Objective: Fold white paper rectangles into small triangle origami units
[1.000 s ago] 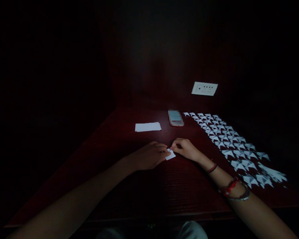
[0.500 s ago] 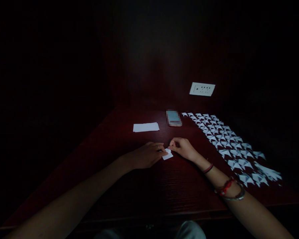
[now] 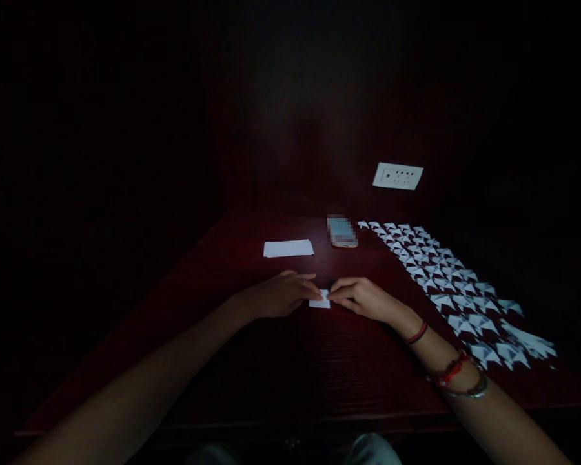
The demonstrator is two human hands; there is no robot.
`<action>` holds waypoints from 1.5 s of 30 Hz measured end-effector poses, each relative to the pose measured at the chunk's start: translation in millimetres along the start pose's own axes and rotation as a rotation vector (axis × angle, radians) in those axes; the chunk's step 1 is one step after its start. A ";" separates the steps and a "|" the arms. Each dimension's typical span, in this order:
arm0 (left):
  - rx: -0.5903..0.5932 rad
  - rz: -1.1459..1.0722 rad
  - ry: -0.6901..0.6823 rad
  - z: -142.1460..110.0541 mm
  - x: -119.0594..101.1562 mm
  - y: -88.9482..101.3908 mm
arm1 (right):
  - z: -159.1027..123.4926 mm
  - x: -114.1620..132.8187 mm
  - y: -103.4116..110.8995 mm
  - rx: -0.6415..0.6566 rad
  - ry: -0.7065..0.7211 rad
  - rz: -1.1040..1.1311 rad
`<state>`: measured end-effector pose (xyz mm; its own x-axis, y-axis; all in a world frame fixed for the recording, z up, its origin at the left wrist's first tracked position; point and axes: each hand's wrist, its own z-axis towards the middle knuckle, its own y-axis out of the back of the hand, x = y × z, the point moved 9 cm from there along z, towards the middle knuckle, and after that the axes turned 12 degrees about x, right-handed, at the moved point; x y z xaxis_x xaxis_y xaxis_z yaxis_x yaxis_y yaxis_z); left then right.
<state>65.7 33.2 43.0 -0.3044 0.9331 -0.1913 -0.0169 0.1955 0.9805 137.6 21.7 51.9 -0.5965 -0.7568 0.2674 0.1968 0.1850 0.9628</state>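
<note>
A small folded white paper [image 3: 320, 302] lies on the dark red table [image 3: 290, 361], between my two hands. My left hand [image 3: 285, 295] comes in from the left, a ring on one finger, its fingertips closed down on the paper's upper part. From the other side my right hand [image 3: 365, 299] pinches the paper's right edge between thumb and fingers. The lower part of the paper shows as a plain rectangle; its upper part is partly covered by fingertips. Bracelets circle my right wrist and forearm.
A stack of white paper [image 3: 288, 248] lies beyond my left hand. Behind it, to the right, is a phone [image 3: 342, 232] with a blurred screen. Rows of folded paper figures [image 3: 443, 271] cover the right side, with paper strips [image 3: 530, 339] near them. A socket plate [image 3: 397, 175] is on the wall.
My right hand has turned and come down to the paper's right edge. The paper, tilted before, now lies squarer to me. The whole view has shifted slightly.
</note>
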 end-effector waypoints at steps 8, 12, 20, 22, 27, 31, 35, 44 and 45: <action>0.012 -0.012 0.004 0.1 2.3 -2.0 | -2.1 4.9 -3.2 0.012 -0.011 -0.092; 0.006 -0.023 -0.010 -0.8 1.6 -1.2 | -2.3 2.6 -2.4 -0.009 -0.034 -0.096; -0.007 -0.034 -0.040 -1.1 0.7 -2.4 | -4.5 -18.7 8.6 -0.181 -0.142 0.052; -0.004 -0.040 -0.057 0.3 -1.8 -3.8 | -2.3 -20.6 5.8 -0.175 -0.142 0.083; -0.010 -0.065 -0.111 4.1 -8.9 -6.2 | 2.0 -26.8 1.8 -0.169 -0.175 0.138; -0.008 -0.072 -0.124 5.1 -10.1 -6.9 | -0.1 -27.7 2.2 -0.125 -0.164 0.185; -0.017 -0.086 -0.135 4.4 -11.0 -5.4 | -5.7 -28.5 0.1 -0.055 -0.147 0.224; -0.016 -0.105 -0.106 6.3 -10.7 -6.5 | -4.5 -30.5 -0.7 -0.122 -0.157 0.303; -0.014 -0.106 -0.108 6.4 -10.6 -6.7 | -4.3 -31.7 -0.9 -0.130 -0.172 0.315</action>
<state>75.2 23.9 38.2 -0.1961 0.9345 -0.2970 -0.0571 0.2915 0.9549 159.7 42.9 42.3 -0.6106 -0.5574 0.5625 0.4815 0.3026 0.8226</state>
